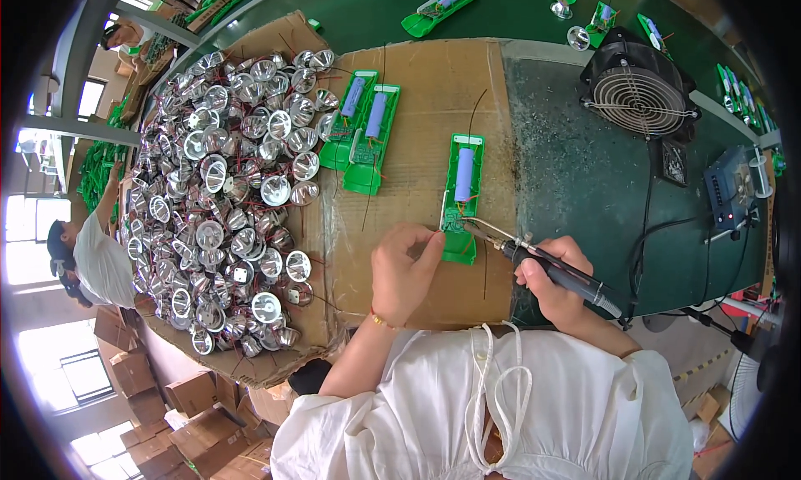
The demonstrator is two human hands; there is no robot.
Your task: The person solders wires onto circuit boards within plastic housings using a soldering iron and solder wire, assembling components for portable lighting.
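My right hand (557, 280) grips a soldering iron (584, 286) by its dark handle. The iron's thin metal tip reaches left to the small green circuit board (451, 223) in an open green plastic housing (459, 248). A purple cylindrical battery (465, 175) lies in the upper part of that housing, with red wires at its lower end. At the board's left side, the thumb and forefinger of my left hand (407, 267) are pinched together. Whatever is between those fingertips is too small to make out. The housing rests on a cardboard sheet (417, 167).
A big heap of silver reflector cups (242, 171) with wires covers the left. Two more green housings (365, 150) with batteries lie beyond my left hand. A black fan (638, 105) and a blue soldering station (727, 192) stand at right. Another person (98, 259) works at far left.
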